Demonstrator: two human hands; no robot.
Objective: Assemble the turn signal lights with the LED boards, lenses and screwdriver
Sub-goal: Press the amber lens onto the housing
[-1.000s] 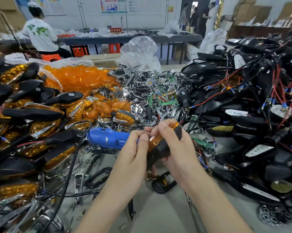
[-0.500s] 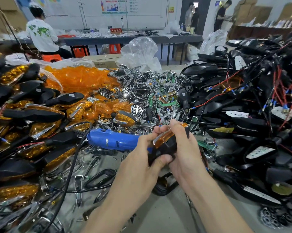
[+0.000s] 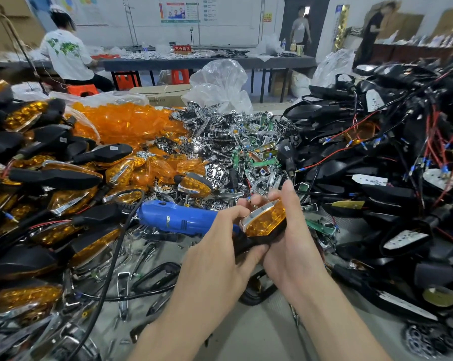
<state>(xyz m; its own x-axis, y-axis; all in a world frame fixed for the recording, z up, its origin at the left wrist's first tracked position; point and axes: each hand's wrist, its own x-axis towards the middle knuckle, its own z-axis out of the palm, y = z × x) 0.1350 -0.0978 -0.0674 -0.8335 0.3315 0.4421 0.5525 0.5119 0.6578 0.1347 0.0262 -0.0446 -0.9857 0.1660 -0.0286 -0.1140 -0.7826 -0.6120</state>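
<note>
Both hands hold one turn signal light (image 3: 263,222) above the table's middle: a black housing with an amber lens and a chrome rim, lens face turned up toward me. My left hand (image 3: 217,259) grips its left end, thumb under the housing. My right hand (image 3: 290,243) grips its right side, fingers curled over the far edge. A blue electric screwdriver (image 3: 176,220) lies on the table just left of my hands, its cord running toward me. Loose amber lenses (image 3: 126,123) are heaped at the back left; chrome reflectors and green LED boards (image 3: 236,152) are piled behind my hands.
Finished amber lights (image 3: 53,178) are stacked along the left. Black housings with red wires (image 3: 381,162) fill the right side. Clear plastic bags (image 3: 220,84) and a cardboard box sit behind the piles. A seated person (image 3: 64,53) works at a far table; two people stand by the doorway.
Both hands have turned the light so the amber lens now faces up toward me and shows in full. My left thumb has slid under the housing. The screwdriver has not moved.
</note>
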